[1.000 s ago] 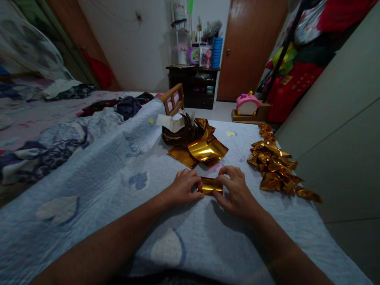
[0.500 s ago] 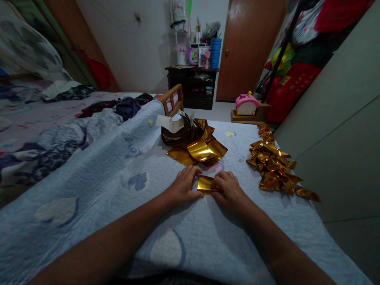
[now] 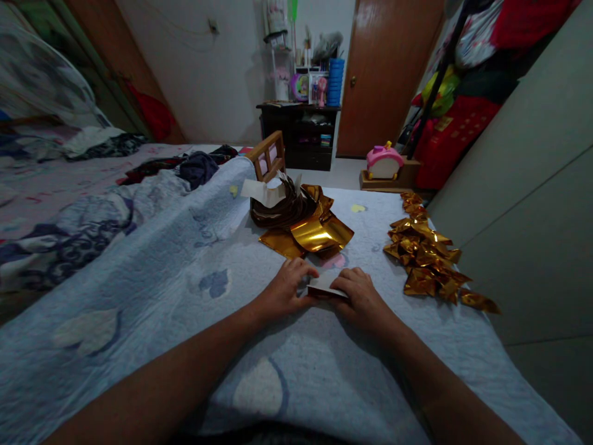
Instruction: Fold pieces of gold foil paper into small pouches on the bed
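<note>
Between my two hands is a small folded sheet of gold foil paper (image 3: 324, 284), its whitish side facing up and a dark edge towards me. My left hand (image 3: 288, 285) pinches its left end, thumb in front and fingers behind. The right end is gripped by my right hand (image 3: 357, 293), with its fingers curled over the top. Just beyond lie loose gold foil sheets (image 3: 319, 235), beside a fanned stack of dark-edged paper (image 3: 280, 207). To the right sits a heap of folded gold foil pieces (image 3: 421, 253).
A pale blue quilt (image 3: 222, 346) with heart patterns covers the bed under my hands. A small wooden rail (image 3: 271, 157) stands behind the paper stack. Rumpled clothes (image 3: 199, 170) lie to the left, and a white cabinet (image 3: 532, 185) borders the right side.
The paper between my hands showed its shiny gold face before; now its whitish side is up. Both hands stay in nearly the same place.
</note>
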`<state>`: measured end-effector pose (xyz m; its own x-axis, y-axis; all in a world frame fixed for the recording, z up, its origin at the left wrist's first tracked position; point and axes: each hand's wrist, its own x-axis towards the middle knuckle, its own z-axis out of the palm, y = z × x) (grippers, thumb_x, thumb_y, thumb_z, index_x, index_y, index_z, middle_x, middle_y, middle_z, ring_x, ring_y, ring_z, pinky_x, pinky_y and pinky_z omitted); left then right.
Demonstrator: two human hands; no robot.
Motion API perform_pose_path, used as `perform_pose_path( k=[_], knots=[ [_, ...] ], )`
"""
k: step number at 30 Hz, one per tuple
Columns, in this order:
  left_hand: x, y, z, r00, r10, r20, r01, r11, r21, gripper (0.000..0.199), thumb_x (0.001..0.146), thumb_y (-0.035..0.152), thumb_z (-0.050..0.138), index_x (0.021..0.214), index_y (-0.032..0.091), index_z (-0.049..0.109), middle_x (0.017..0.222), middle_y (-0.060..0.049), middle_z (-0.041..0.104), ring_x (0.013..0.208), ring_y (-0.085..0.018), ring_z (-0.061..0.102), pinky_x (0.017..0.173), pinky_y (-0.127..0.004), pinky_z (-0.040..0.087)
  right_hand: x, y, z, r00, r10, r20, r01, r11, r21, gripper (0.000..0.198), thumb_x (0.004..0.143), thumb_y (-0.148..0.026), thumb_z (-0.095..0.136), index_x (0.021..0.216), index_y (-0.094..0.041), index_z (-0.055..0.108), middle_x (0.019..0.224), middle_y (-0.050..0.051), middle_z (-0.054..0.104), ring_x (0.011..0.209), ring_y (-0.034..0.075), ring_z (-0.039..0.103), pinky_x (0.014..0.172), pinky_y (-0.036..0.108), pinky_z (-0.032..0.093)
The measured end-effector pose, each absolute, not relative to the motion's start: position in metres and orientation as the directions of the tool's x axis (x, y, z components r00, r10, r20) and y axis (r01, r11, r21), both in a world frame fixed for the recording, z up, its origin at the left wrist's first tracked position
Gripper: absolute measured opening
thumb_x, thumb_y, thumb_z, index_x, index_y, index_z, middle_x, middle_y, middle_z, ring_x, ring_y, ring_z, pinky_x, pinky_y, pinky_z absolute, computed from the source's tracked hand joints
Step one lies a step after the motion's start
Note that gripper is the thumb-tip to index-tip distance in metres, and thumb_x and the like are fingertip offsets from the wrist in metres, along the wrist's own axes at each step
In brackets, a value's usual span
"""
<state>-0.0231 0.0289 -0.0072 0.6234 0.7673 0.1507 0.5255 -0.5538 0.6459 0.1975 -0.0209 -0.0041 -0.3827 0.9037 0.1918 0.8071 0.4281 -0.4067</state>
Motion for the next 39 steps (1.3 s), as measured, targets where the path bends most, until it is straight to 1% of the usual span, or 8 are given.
perform_pose_path(
  k=[4,12,17,21,27,32,36,39],
  knots=[
    [-0.023,0.028,-0.003,0.659,0.739,0.142,0.486,-0.562,0.669,0.005,0.084,0.024,0.068,0.088,0.020,0.067,0.091,-0.003,0.065,0.095,-0.022,0.057,0.088,-0.034,0.043,0.199,-0.020,-0.003,-0.358,0.915,0.188,0.732,0.400,-0.552,0.011,0.089,-0.012,0.061,0.092,-0.019,0.068,0.089,0.004,0.066,0.088,0.021,0.054,0.079,0.032,0.039],
    [-0.025,0.025,0.003,0.570,0.796,0.203,0.383,-0.476,0.792,0.025,0.088,0.042,0.062,0.081,0.019,0.066,0.082,-0.003,0.066,0.084,-0.020,0.060,0.079,-0.031,0.045,0.201,-0.019,0.005,-0.256,0.919,0.299,0.583,0.394,-0.710,0.019,0.077,-0.006,0.057,0.086,-0.021,0.065,0.088,0.004,0.067,0.089,0.022,0.058,0.080,0.034,0.043],
    [-0.023,0.023,0.002,0.529,0.828,0.188,0.260,-0.369,0.893,0.030,0.087,0.046,0.068,0.090,0.017,0.069,0.083,-0.004,0.066,0.080,-0.019,0.060,0.076,-0.030,0.046,0.200,-0.020,0.012,-0.259,0.915,0.308,0.508,0.401,-0.763,0.011,0.087,-0.017,0.055,0.079,-0.022,0.061,0.079,0.003,0.063,0.084,0.022,0.058,0.077,0.033,0.043],
    [-0.020,0.021,0.003,0.531,0.826,0.190,0.183,-0.331,0.926,0.034,0.084,0.048,0.073,0.076,0.015,0.068,0.072,-0.002,0.059,0.072,-0.016,0.055,0.071,-0.028,0.044,0.197,-0.021,0.011,-0.235,0.918,0.320,0.412,0.393,-0.822,0.012,0.087,-0.023,0.058,0.075,-0.021,0.057,0.077,0.001,0.058,0.077,0.019,0.056,0.073,0.031,0.043],
    [-0.013,0.017,0.003,0.525,0.831,0.183,0.093,-0.270,0.958,0.029,0.082,0.039,0.075,0.070,0.014,0.065,0.065,0.001,0.053,0.066,-0.014,0.049,0.066,-0.027,0.039,0.188,-0.021,0.010,-0.194,0.952,0.237,0.245,0.281,-0.928,0.018,0.080,-0.030,0.072,0.071,-0.021,0.059,0.071,-0.001,0.055,0.067,0.016,0.051,0.062,0.029,0.039],
    [-0.010,0.013,0.006,0.503,0.856,0.120,0.076,-0.183,0.980,0.030,0.078,0.038,0.079,0.064,0.015,0.065,0.062,0.001,0.051,0.063,-0.013,0.046,0.063,-0.027,0.036,0.187,-0.021,0.010,-0.202,0.963,0.178,0.208,0.220,-0.953,0.018,0.079,-0.033,0.073,0.070,-0.021,0.061,0.070,0.000,0.056,0.067,0.017,0.050,0.062,0.030,0.038],
    [-0.014,0.014,0.005,0.477,0.877,0.057,0.022,-0.077,0.997,0.025,0.075,0.036,0.082,0.069,0.014,0.071,0.064,-0.001,0.057,0.064,-0.014,0.050,0.064,-0.027,0.040,0.197,-0.018,0.011,-0.182,0.964,0.194,0.240,0.235,-0.942,0.015,0.080,-0.030,0.067,0.069,-0.021,0.061,0.070,-0.001,0.055,0.069,0.017,0.051,0.067,0.031,0.040],
    [-0.017,0.017,0.003,0.471,0.882,-0.008,-0.046,0.034,0.998,0.027,0.073,0.036,0.084,0.086,0.013,0.078,0.080,-0.006,0.071,0.076,-0.019,0.061,0.074,-0.031,0.048,0.205,-0.016,0.013,-0.130,0.970,0.205,0.237,0.231,-0.944,0.016,0.080,-0.030,0.067,0.069,-0.021,0.060,0.074,0.000,0.059,0.074,0.018,0.055,0.073,0.031,0.042]
  ],
)
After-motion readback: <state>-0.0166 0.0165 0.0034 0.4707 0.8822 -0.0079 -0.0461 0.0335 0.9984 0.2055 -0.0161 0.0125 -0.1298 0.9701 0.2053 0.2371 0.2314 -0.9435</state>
